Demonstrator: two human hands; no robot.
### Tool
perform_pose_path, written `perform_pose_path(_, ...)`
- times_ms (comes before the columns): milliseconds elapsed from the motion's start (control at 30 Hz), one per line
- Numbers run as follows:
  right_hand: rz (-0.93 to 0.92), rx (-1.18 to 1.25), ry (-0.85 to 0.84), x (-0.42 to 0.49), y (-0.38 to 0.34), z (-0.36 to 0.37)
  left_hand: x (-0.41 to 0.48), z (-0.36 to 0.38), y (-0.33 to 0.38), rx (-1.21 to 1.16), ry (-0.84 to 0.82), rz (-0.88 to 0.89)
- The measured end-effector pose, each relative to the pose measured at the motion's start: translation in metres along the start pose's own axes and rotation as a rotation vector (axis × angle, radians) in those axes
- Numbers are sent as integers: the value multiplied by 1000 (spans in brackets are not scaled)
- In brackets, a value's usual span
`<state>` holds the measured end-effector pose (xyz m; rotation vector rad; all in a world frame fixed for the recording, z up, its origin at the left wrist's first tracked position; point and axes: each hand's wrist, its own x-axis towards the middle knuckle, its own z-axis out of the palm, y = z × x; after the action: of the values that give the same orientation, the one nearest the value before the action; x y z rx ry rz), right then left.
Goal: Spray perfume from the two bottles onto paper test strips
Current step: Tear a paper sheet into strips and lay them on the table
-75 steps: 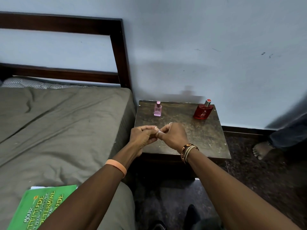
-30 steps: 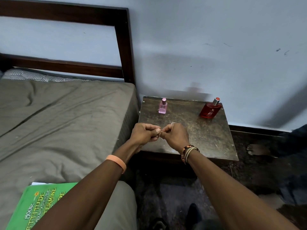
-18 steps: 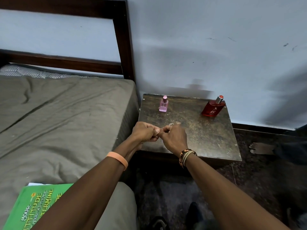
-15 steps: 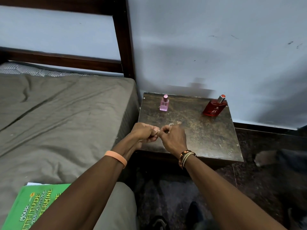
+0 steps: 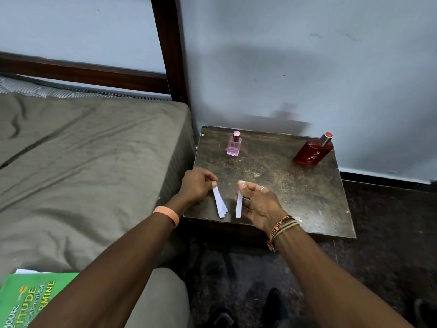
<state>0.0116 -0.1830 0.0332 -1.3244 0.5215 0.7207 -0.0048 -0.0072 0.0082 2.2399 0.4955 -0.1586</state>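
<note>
Hands: parted since half a second ago, when they met knuckle to knuckle over the near edge of the table [image 5: 295,192]; now a gap shows between them and white paper hangs from each
Meaning: one strip is split off from the rest, so I judge the sorting done and the spraying not yet begun
Green book [image 5: 26,301]: at 7 o'clock of the view, lying on the bed [image 5: 82,150], well apart from the work
Left hand [image 5: 197,183]: at 7 o'clock of the tabletop, fingers curled, thumb and forefinger pinching the top of the bunch of strips [image 5: 220,204], which fans out downward
Single strip [image 5: 239,205]: hangs straight, just right of the bunch and apart from it
Right hand [image 5: 259,205]: at 6 o'clock of the tabletop, thumb and forefinger pinching the strip's top end, other fingers loosely bent behind it
Pink bottle [image 5: 234,145]: upright at 11 o'clock of the tabletop, untouched
Red bottle [image 5: 313,151]: at 1 o'clock, near the wall, untouched, well apart from the pink one
In the way: both hands hold paper, so I judge one must put its load down before a bottle can be lifted and pressed
</note>
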Motion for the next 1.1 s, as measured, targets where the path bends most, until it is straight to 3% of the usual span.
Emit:
perform_pose_path(133, -2, -41, 66, 13, -1, -10, 5, 7, 0, 113, 27, 37)
perform_pose_path(267, -65, -53, 98, 15, -1, -14, -10, 22, 11, 144, 251, 203)
perform_pose_path(333, -131, -74, 94, 13, -1, -15, -19, 35, 28, -68, 142, 194)
perform_pose_path(400, -193, -99, 93, 10, -2, -15, -25, 47, 45, -375, -76, 31)
perform_pose_path(500, -256, -185, 107, 3, -6, -23, -27, 56, 57, -546, -120, -23)
perform_pose_path(633, -265, -184, 78, -4, -7, -40, -26, 69, 67, -601, -65, -52)
perform_pose_path(800, -269, -124, 160, -2, -1, -66, -18, 95, 82, -716, -91, -185)
perform_pose_path(1100, -88, -110, 277, 9, 5, -118, 21, 137, 93, -475, -169, -98)
